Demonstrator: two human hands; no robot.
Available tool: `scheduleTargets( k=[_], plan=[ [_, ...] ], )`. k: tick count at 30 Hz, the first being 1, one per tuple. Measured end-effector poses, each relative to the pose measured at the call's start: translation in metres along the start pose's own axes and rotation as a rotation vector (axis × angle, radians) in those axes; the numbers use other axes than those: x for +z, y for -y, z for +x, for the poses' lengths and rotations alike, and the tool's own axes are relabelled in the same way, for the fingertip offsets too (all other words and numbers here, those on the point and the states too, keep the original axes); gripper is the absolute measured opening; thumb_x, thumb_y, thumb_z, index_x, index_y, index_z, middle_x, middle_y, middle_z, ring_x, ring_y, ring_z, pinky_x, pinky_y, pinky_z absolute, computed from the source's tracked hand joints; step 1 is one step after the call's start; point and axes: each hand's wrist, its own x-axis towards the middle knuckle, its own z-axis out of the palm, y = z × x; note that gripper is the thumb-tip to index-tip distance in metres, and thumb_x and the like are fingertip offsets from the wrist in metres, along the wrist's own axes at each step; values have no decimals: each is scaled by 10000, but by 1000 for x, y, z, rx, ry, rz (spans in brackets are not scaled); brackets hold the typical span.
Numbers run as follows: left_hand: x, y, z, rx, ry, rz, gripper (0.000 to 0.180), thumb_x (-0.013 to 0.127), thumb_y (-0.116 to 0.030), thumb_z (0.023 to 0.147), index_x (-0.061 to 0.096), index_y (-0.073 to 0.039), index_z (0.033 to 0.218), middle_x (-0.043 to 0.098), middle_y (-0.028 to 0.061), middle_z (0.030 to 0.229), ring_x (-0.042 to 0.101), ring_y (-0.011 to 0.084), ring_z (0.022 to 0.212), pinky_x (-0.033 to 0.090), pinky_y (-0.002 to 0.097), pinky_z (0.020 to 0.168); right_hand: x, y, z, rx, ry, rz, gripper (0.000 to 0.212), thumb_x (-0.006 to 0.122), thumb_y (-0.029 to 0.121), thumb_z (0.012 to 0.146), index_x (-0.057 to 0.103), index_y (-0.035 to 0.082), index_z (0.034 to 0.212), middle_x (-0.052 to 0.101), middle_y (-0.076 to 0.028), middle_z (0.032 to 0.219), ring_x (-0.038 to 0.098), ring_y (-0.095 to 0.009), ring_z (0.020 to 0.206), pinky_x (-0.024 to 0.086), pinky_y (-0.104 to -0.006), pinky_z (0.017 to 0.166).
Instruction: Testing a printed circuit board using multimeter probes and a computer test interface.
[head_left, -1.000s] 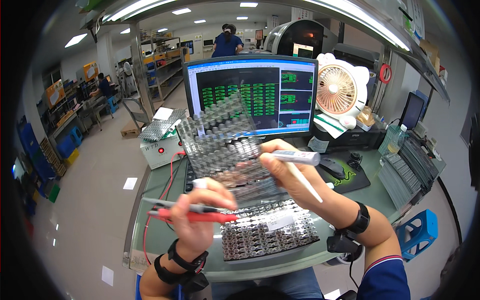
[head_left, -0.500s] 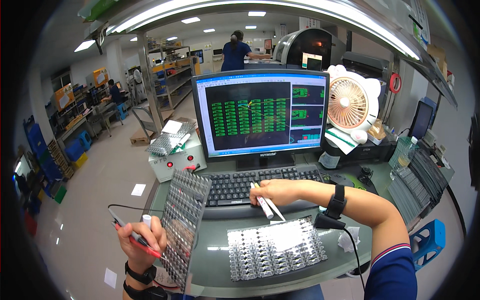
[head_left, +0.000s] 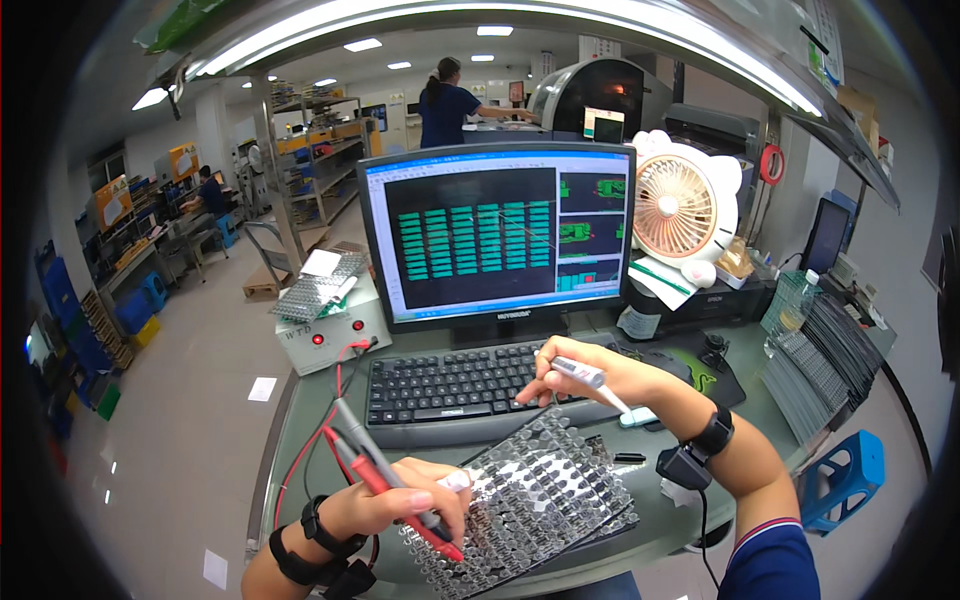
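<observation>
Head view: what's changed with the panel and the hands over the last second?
The studded panel went from held up before the monitor, down past the desk's left edge, to flat before the keyboard. Left hand keeps its grip on the red and grey probes; right hand keeps the white pen.

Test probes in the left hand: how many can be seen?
2: a red probe and a grey probe, both in the left hand, tips at the panel. Fingers may hide more.
</observation>
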Motion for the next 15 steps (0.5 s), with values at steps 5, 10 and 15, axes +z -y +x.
scheduleTargets(
  k=[5,10,15],
  plan=[
    [-1,7,29,-87,193,10,535,330,-335,974,687,34,821,597,149,827,539,270,796,420,370,787,22,8,-39,-5,-101,93,201,630,217,973,503,74,1034,619,-19,952,638,-115,979,479,-234,789],
    [-3,16,32,-93,287,-33,455,345,-297,983,670,2,875,608,147,844,532,283,836,409,385,820,33,-5,-52,-53,-153,-98,152,634,114,953,503,47,994,589,-39,914,644,-124,872,515,-279,782],
    [-3,18,29,-105,292,-63,523,330,-305,968,698,52,861,553,146,804,530,265,770,420,360,765,35,-15,-58,-64,-164,-213,150,640,105,945,518,45,1007,642,-51,922,674,-145,876,527,-283,761]
  ],
)
